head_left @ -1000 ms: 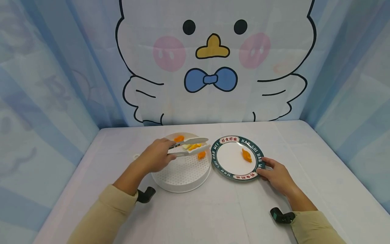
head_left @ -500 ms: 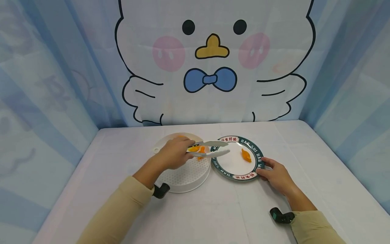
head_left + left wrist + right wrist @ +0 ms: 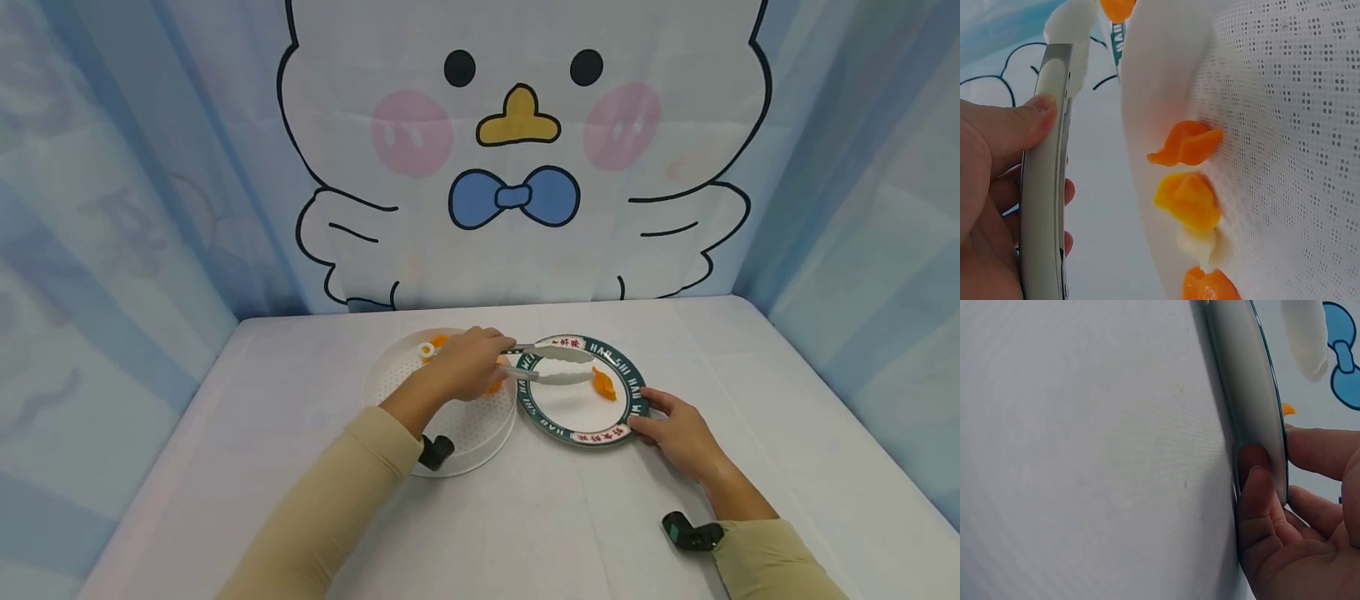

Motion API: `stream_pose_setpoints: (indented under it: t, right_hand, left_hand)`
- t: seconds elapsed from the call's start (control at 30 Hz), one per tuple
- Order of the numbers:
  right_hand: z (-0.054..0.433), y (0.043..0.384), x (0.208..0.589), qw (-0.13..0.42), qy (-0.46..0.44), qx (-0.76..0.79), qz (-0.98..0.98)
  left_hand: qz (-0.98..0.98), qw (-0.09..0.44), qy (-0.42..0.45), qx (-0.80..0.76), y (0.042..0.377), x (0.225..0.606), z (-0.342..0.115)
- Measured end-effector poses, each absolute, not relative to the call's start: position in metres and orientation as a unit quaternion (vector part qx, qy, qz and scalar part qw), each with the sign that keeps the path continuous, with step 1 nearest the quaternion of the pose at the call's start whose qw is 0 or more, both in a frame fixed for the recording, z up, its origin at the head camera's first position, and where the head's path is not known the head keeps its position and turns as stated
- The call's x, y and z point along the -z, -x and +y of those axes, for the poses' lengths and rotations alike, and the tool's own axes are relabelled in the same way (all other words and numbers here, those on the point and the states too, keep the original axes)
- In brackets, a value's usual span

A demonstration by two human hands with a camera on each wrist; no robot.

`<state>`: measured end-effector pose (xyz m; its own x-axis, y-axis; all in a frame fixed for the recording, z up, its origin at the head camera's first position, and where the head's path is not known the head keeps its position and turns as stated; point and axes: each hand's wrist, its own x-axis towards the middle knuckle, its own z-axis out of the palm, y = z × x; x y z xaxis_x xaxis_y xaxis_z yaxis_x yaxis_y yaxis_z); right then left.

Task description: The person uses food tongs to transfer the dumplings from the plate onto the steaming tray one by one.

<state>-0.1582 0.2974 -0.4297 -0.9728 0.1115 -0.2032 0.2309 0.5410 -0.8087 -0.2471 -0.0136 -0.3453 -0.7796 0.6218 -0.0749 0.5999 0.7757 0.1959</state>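
Note:
My left hand [image 3: 467, 367] grips a pair of metal tongs [image 3: 1041, 187] with white tips. In the head view the tongs reach over the left part of a white plate with a green lettered rim [image 3: 555, 432]. A gap shows between their arms, near an orange dumpling-shaped piece [image 3: 603, 384] lying on the plate. My right hand [image 3: 678, 433] pinches the plate's right rim, fingers beneath it in the right wrist view. Left of the plate stands a round white perforated steamer [image 3: 468, 429], partly hidden by my left arm. Orange [image 3: 1188, 144] and yellow [image 3: 1188, 200] pieces lie in it.
A small white ring-like piece with an orange middle [image 3: 427, 350] sits toward the steamer's back. The steamer and plate stand side by side on a white-covered table [image 3: 540, 517]. A printed cloth backdrop [image 3: 517, 267] rises behind the table, with blue cloth on both sides.
My left hand has carried the tongs rightward from over the steamer to over the plate. My right hand and the orange piece on the plate stay where they were.

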Motion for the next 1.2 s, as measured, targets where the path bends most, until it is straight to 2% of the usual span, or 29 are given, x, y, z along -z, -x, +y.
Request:
stream_pose_setpoints:
  t: [0.53,0.73,1.2]
  right_hand:
    - [0.298,0.159,0.432,0.059,-0.097,0.462,0.879]
    - [0.297,0.159,0.431,0.059,-0.098,0.461,0.880]
    - [0.296,0.159,0.431,0.056,-0.100,0.467,0.877]
  left_hand:
    - [0.941,0.089,-0.316,-0.088,0.266,0.355,0.009]
    - [0.942,0.116,-0.303,-0.084,0.265,0.354,0.016]
    - [0.936,0.136,-0.313,-0.090,0.252,0.345,0.010]
